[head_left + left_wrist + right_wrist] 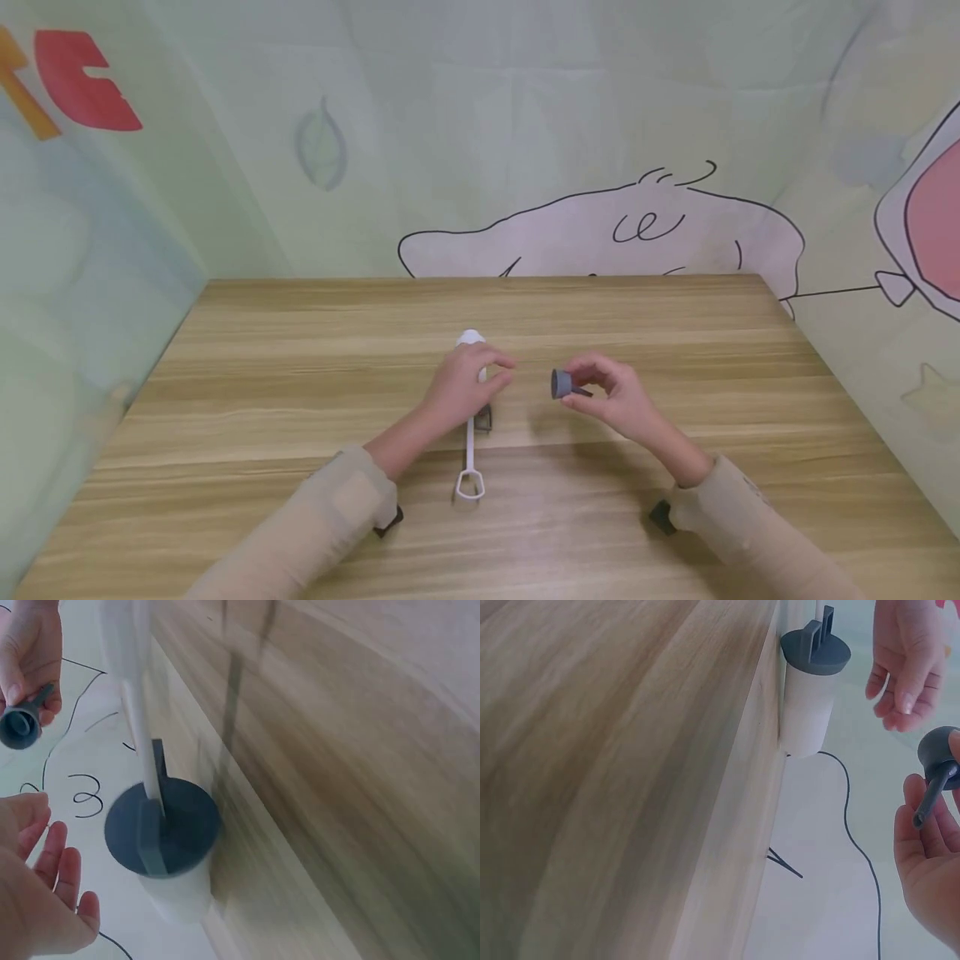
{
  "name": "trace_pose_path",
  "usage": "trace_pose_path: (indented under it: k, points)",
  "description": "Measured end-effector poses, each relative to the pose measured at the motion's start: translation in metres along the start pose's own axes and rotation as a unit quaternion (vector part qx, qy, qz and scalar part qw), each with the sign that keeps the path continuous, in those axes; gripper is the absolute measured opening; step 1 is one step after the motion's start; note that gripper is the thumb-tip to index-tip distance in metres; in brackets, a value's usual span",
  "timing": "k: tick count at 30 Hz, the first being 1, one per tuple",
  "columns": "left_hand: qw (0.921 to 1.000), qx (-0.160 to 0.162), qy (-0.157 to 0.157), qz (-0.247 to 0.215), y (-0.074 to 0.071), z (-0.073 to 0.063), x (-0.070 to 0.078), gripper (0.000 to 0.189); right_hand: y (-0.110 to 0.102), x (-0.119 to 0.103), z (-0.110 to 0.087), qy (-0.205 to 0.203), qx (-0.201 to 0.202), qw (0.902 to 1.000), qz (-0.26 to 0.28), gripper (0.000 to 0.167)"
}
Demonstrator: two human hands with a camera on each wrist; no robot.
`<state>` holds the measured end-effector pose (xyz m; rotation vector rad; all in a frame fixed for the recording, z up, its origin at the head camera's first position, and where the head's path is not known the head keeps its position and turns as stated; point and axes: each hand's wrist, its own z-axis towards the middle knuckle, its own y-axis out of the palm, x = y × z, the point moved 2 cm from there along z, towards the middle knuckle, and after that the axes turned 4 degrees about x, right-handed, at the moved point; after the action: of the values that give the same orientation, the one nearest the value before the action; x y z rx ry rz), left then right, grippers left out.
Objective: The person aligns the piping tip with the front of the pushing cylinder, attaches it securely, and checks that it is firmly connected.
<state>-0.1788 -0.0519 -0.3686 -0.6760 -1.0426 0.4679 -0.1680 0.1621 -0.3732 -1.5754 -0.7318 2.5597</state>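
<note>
My right hand [611, 396] pinches a small dark grey funnel-like cup [561, 384] with a short stem, its wide mouth facing left. My left hand [467, 379] hovers to its left, fingers loosely bent around nothing. Beneath and behind the left hand, a white cylinder [806, 712] lies along the table. Its dark grey lid [187, 825], carrying two upright tabs, faces me. From the lid side a thin white rod [470, 442] runs towards me and ends in an open loop handle [470, 497]. In the head view, the left hand hides most of the cylinder.
Everything lies on a wood-grain table [300, 333]. Behind it hangs a pale printed cloth [510, 125] with line drawings, and it continues along both sides. A dark wrist-worn piece [388, 522] shows under the left sleeve, with another [663, 517] by the right.
</note>
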Motion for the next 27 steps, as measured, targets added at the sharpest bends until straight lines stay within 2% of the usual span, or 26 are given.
trace_pose_path:
  k: [9,16,23,27]
  points:
    - [0.9983,0.013,-0.045,0.033,-0.002,0.000,-0.017,0.019,-0.002,0.002,-0.001,-0.002,0.001,1.0000,-0.007,0.028]
    - [0.9918,0.021,-0.109,0.062,0.000,0.004,-0.030,0.034,-0.003,0.002,-0.002,0.010,-0.002,0.9998,-0.014,0.028]
    - [0.9835,0.003,-0.170,0.062,0.003,0.010,-0.042,0.060,-0.003,0.001,-0.002,0.017,-0.001,0.9997,-0.019,0.029]
    - [0.9783,-0.011,-0.200,0.052,0.004,0.012,-0.045,0.069,-0.003,0.001,-0.002,0.015,0.001,0.9997,-0.019,0.028]
